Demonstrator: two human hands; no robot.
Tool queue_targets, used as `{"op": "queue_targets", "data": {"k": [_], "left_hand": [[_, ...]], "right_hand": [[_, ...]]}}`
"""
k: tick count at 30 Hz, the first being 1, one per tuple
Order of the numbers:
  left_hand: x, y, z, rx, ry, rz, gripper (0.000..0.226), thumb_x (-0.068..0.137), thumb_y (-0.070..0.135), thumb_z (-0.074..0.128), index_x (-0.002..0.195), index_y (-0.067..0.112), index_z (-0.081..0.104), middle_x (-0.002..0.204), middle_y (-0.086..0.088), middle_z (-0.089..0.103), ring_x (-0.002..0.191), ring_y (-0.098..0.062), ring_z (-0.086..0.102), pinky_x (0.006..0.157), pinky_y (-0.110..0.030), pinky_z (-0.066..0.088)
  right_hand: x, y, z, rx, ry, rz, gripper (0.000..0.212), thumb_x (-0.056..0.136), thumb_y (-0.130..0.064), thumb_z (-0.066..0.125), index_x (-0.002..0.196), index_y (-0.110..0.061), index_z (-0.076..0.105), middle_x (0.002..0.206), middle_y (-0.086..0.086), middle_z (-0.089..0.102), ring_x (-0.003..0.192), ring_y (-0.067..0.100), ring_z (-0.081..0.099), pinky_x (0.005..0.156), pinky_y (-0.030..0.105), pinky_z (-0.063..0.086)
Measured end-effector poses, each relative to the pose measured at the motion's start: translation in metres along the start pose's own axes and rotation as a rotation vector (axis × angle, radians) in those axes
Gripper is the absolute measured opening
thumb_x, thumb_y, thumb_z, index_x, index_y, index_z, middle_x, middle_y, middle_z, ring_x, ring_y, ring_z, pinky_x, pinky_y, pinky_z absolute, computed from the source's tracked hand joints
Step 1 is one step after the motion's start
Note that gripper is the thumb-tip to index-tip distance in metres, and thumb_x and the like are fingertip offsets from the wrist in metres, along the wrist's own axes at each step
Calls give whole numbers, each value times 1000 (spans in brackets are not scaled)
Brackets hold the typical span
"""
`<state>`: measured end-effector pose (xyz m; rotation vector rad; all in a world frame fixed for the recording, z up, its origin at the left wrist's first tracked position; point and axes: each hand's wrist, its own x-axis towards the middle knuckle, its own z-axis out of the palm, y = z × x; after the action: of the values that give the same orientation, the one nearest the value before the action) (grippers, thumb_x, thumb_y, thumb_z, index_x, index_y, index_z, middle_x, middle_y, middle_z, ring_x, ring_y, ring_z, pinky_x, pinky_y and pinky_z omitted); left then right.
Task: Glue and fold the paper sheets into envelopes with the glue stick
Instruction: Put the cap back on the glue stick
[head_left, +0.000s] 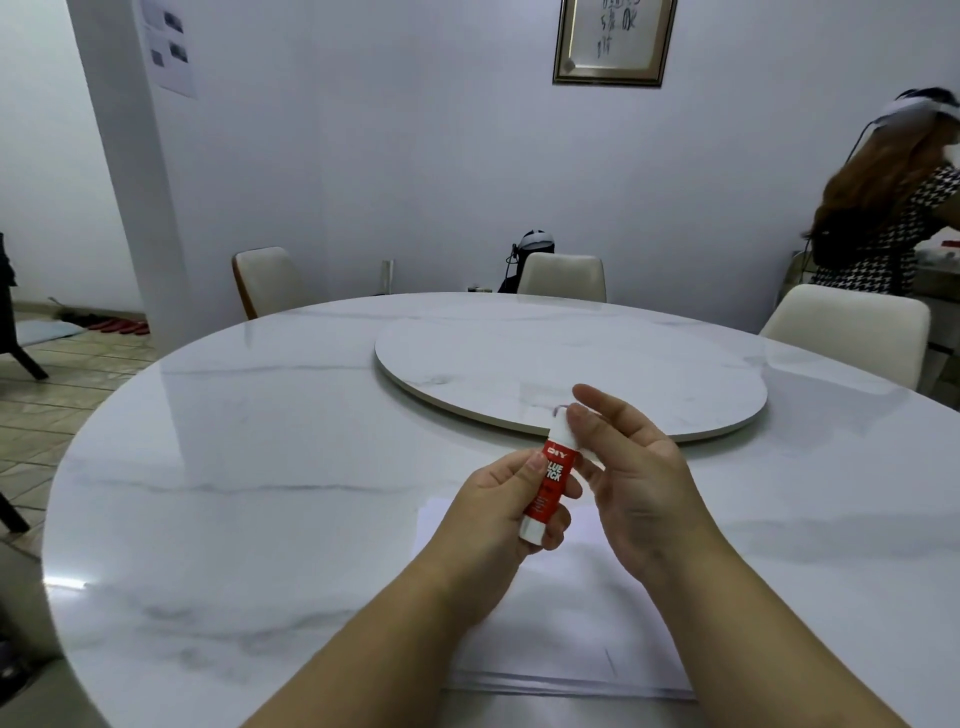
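Note:
A red and white glue stick (551, 480) is held tilted above the table, its top pointing up and away from me. My left hand (506, 506) grips its lower body between thumb and fingers. My right hand (631, 478) is at the white top end, fingertips touching it; whether a cap is on I cannot tell, though a hint of purple shows at the tip. Below my hands lies a stack of white paper sheets (571, 639) flat on the marble table (260, 493), close to the front edge and partly hidden by my forearms.
A round turntable (571, 364) lies in the table's middle, just beyond my hands. White chairs (563, 278) stand around the far side. Another person (893, 208) stands at the far right by a counter. Tiled floor shows at the left.

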<state>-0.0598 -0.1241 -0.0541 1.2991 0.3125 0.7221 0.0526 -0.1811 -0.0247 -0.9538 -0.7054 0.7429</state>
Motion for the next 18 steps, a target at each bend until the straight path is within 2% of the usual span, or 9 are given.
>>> {"op": "queue_targets", "data": {"k": [2,3,6,10,12,14,16,18], "left_hand": [[-1,0,1,23,-25,4,28,92,32,48,94,18,71,79,-1,68,58,-12,55,61,-26,46],[-1,1,2,12,-26,10,27,90,33,49,92,18,72,78,-1,68,58,-13,54,60,-26,45],[-1,2,1,-4,7,11,29,94,29,45,89,19,72,78,-2,67,59,-14,53,61,-28,45],[-2,0,1,39,-18,5,29,94,33,46,93,21,73,79,1,69,61,-12,55,62,-27,47],[-2,1,2,-20,-25,13,26,87,36,52,89,22,74,77,2,69,59,-13,54,61,-26,45],[0,1,1,-81,-29,26,26,81,36,54,86,22,75,76,1,69,57,-13,54,58,-25,45],[0,0,-1,-89,-46,30,27,81,37,54,88,21,75,78,0,69,58,-13,56,58,-25,47],[0,-1,-1,-86,-50,24,28,81,37,54,89,20,74,80,-1,70,59,-13,57,59,-25,48]], "right_hand": [[-1,-1,-1,-5,14,-4,35,62,-29,75,94,-17,69,70,-6,64,61,8,59,59,22,48],[-1,-1,-1,19,-9,4,31,66,-31,73,94,-15,70,72,-5,65,64,10,59,58,24,46],[-2,-3,-2,33,-77,27,28,77,-21,66,104,-12,70,94,4,75,71,11,64,61,25,49],[-2,0,1,-23,-15,7,50,61,-26,74,110,-20,65,80,-1,57,63,8,57,61,23,49],[-3,0,2,-12,-40,21,43,71,-33,69,112,-19,65,87,-1,67,71,9,60,70,29,48],[-3,-1,2,-8,-62,17,33,82,-27,63,113,-17,66,98,3,75,76,12,62,75,31,47],[-3,0,2,-29,-31,1,34,76,-24,68,110,-19,67,82,-2,72,63,7,61,69,27,45],[-4,-1,3,-51,-1,-7,47,64,-30,74,109,-21,66,72,-7,64,61,7,58,65,26,45]]}}
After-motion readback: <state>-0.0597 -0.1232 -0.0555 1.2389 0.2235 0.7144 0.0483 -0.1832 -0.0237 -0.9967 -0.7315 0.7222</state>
